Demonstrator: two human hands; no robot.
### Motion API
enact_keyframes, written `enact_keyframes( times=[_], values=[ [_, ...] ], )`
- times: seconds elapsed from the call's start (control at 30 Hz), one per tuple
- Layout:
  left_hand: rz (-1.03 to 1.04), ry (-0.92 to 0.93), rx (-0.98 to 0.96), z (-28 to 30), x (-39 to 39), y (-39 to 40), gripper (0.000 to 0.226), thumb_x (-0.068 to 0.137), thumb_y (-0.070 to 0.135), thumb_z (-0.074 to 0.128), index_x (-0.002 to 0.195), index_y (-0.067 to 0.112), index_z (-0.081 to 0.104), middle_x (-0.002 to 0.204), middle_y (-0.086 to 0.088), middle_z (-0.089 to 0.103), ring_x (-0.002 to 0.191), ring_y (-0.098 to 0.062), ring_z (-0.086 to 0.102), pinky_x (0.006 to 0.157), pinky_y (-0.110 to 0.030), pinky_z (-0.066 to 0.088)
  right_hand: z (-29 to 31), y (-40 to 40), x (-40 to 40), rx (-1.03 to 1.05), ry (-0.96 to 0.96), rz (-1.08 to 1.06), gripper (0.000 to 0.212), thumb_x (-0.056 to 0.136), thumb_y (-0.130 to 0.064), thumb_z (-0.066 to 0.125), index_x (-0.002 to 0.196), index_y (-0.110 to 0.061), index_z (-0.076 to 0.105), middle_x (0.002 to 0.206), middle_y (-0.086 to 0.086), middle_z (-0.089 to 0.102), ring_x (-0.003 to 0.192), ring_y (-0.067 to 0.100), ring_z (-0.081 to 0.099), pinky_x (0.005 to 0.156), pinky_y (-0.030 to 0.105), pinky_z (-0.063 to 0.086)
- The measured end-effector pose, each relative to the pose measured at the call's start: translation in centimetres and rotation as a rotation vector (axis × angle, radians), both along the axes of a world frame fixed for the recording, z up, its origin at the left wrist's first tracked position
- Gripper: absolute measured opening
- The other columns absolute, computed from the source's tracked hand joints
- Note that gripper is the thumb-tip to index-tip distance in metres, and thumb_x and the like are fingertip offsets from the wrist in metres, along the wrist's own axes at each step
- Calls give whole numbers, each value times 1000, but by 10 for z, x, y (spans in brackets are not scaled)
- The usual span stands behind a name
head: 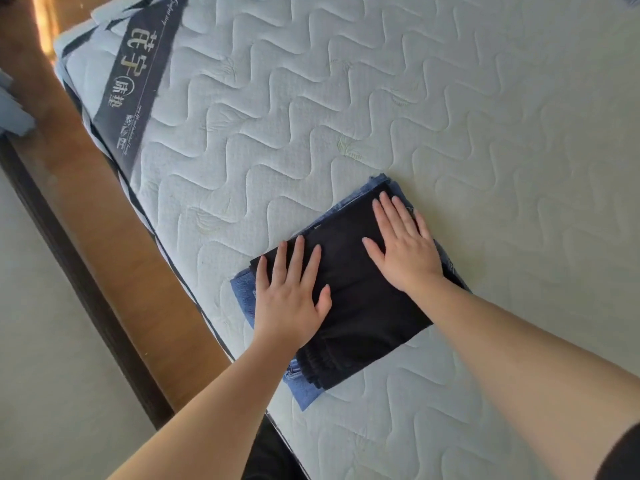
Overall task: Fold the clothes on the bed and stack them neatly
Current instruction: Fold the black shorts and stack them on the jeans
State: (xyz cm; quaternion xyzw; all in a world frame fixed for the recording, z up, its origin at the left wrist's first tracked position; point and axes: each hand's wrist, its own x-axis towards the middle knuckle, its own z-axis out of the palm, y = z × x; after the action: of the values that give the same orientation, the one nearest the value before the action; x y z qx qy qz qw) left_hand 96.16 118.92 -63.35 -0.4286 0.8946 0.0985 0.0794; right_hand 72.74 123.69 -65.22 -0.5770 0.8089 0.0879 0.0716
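Lying flat with fingers straight, both hands, left hand [289, 299] and right hand [403, 245], press the folded black garment [356, 299] stacked atop folded jeans [244, 292] near the bed [450, 98] edge, its long axis running diagonally beneath them.

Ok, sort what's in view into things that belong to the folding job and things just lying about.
Job:
- black garment, folded, top of stack
- blue jeans, folded, underneath
- left hand and right hand, flat on the black garment

Lying about:
- mattress
- wooden bed frame
- blue cloth at left edge
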Motion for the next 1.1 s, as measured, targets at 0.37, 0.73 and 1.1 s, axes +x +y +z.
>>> enact_keyframes(
  times=[0.37, 0.73, 1.1],
  values=[
    [-24, -49, -15, 8, -14, 2, 68, 99, 52, 22, 157, 19, 11, 163, -12, 10, 151, -29, 6, 118, -58, 7, 54, 52, 49, -159, -54, -323, 61, 104, -46, 26, 156, -14, 23, 162, 9, 22, 149, 26, 21, 120, 46, 14],
    [-260, -70, 5, -1, 18, 52, 81, 91, 68, 31, 155, 20, 22, 162, -14, 17, 149, -34, 12, 121, -53, 4, 5, 97, 85, -33, -91, -396, 64, 101, -51, 21, 157, -19, 20, 164, 10, 14, 151, 26, 13, 122, 43, 8],
    [-230, -218, 129, 18, 6, 43, 76, 92, 70, 21, 156, 31, 8, 164, -7, 4, 150, -32, 4, 119, -51, -9, 25, 97, 29, 181, -144, -314, 71, 99, -58, 25, 158, -22, 5, 165, 12, -4, 152, 29, 1, 122, 45, 2]
  ],
)
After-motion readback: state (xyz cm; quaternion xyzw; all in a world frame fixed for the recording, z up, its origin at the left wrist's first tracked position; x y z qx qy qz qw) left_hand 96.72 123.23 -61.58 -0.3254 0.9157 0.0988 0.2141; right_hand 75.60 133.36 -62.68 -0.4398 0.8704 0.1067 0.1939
